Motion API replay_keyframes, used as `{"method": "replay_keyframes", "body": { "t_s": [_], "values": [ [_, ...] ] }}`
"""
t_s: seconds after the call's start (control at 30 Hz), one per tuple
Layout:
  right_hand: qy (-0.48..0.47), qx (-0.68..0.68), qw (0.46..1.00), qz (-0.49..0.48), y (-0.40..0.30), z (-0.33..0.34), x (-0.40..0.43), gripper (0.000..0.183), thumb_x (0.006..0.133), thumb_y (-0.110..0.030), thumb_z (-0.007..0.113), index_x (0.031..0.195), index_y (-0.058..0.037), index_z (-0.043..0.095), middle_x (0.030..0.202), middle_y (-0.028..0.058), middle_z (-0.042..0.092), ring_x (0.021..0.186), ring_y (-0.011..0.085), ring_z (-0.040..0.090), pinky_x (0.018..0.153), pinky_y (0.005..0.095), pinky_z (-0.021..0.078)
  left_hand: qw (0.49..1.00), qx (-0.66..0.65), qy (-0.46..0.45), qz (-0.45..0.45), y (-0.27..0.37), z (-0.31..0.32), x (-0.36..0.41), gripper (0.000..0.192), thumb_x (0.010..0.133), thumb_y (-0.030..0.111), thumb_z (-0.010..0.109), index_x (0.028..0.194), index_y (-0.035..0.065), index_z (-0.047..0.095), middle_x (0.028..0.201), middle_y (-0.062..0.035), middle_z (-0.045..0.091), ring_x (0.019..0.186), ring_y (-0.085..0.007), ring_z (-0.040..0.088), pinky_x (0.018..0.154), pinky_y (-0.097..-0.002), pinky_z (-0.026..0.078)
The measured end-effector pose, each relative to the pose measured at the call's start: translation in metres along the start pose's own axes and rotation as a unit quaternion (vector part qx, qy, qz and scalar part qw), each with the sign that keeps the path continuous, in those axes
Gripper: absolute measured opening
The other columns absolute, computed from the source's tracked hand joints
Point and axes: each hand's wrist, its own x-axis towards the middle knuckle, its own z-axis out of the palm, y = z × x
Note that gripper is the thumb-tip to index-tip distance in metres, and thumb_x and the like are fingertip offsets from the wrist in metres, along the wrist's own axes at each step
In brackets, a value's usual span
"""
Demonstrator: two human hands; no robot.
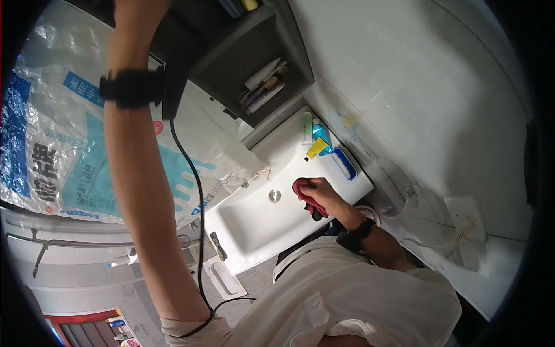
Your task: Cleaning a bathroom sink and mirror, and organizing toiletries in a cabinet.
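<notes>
My right hand [323, 195] is closed around a bunched dark red cloth [311, 200] with a black part hanging below. It holds the cloth over the near edge of a white washbasin [243, 217], right of the round metal drain [274, 195]. My left arm reaches up past a large printed plastic bag or sheet [125, 152]. Only part of my left hand [141, 17] shows at the top edge; its fingers are cut off, so what it touches is hidden. Both wrists carry black bands.
On the basin's rim lie green, blue and yellow tubes [318, 148] and a blue-and-white brush [344, 163]. A dark shelf [256, 47] above holds several tubes. A black cable [197, 182] hangs along my left arm. At right is a wall socket with a plug [466, 230].
</notes>
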Motion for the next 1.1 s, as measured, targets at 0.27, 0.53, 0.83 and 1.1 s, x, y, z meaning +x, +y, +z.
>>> {"method": "replay_keyframes", "body": {
  "t_s": [0.27, 0.53, 0.83, 1.1],
  "values": [
    [0.003, -0.029, 0.999, 0.017, 0.022, -0.012, -0.001, 0.021, 0.093, -0.019, 0.062, 0.1, 0.0007, 0.063, 0.076, 0.0067, 0.064, 0.051, 0.015, 0.059, 0.044, 0.0279, 0.0491, 0.953, 0.249, -0.063, 0.16, -0.038, 0.106, -0.002, 0.041, 0.078, 0.02, 0.065, 0.11, -0.0049, 0.056, 0.098, -0.0212, 0.058, 0.089, -0.0371, 0.058, 0.078, -0.0464, 0.048],
    [0.023, -0.032, 0.999, 0.007, 0.018, -0.021, -0.001, 0.021, 0.092, -0.02, 0.065, 0.098, 0.0002, 0.065, 0.078, 0.0049, 0.063, 0.055, 0.0115, 0.059, 0.046, 0.0264, 0.0512, 0.997, 0.015, -0.062, 0.048, -0.006, 0.106, -0.012, 0.019, 0.078, 0.009, 0.061, 0.092, -0.0043, 0.064, 0.107, -0.0252, 0.061, 0.098, -0.0418, 0.058, 0.087, -0.0512, 0.044],
    [0.012, -0.02, 0.999, 0.027, 0.032, -0.019, 0.006, 0.02, 0.093, -0.02, 0.063, 0.097, -0.0003, 0.063, 0.074, 0.005, 0.061, 0.05, 0.0136, 0.058, 0.042, 0.0271, 0.0487, 0.992, -0.123, 0.04, -0.012, 0.024, 0.039, -0.048, 0.024, 0.088, 0.011, 0.058, 0.108, 0.0138, 0.071, 0.09, -0.0129, 0.073, 0.076, -0.0243, 0.072, 0.067, -0.0344, 0.056],
    [0.032, -0.003, 0.998, 0.045, 0.023, -0.022, 0.006, 0.023, 0.092, -0.02, 0.064, 0.099, 0.0016, 0.062, 0.075, 0.0065, 0.062, 0.053, 0.0154, 0.059, 0.046, 0.0285, 0.0503, 0.906, -0.306, -0.254, -0.148, 0.177, 0.051, -0.196, 0.051, 0.069, 0.003, 0.063, 0.119, -0.0027, 0.055, 0.117, -0.021, 0.059, 0.107, -0.0389, 0.059, 0.089, -0.0425, 0.053]
  ]
}}
